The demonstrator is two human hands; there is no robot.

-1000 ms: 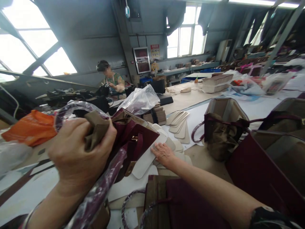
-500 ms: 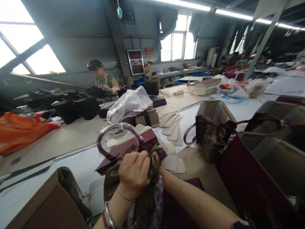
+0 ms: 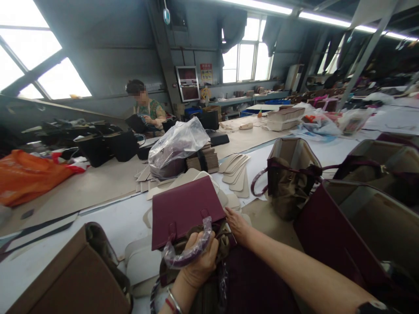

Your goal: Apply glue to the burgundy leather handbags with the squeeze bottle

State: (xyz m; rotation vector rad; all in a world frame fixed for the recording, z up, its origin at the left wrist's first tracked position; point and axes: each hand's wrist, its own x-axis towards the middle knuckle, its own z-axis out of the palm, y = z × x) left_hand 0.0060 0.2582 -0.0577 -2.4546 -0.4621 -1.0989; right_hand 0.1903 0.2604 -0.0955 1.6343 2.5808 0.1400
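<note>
Worktable [image 3: 104, 185]: long, beige, with white sheets spread over part of it; bags, cut pieces and plastic lie about on it.
Co-worker [image 3: 152, 111]: a person in a patterned top beyond the far left part of the table, hands at a dark item.
Open maroon handbag [image 3: 330, 235]: at the right, mouth up, brown lining showing; more open bags stand behind and beside it.
Brown bag [image 3: 62, 279]: near left corner, tilted, its flat side facing the person.
Maroon handbag [image 3: 186, 207]: in front of the person at the middle, smooth panel up and leaning away, olive-brown fabric bunched at its near edge.
Orange plastic bag [image 3: 32, 176]: crumpled, at the far left.
Clear plastic bag [image 3: 183, 137]: just beyond the maroon handbag, beside a strapped bundle of brown pieces [image 3: 212, 159].
Cream panels [image 3: 238, 172]: fanned out to the right of that bundle.
Left hand [image 3: 199, 259]: fingers curled tight on the bunched fabric, under the handle.
Right hand [image 3: 238, 224]: fingers stretched along the handbag's right edge; whether they pinch it, I cannot tell.
Handle [image 3: 178, 261]: plastic-wrapped, arched across the left hand.
</note>
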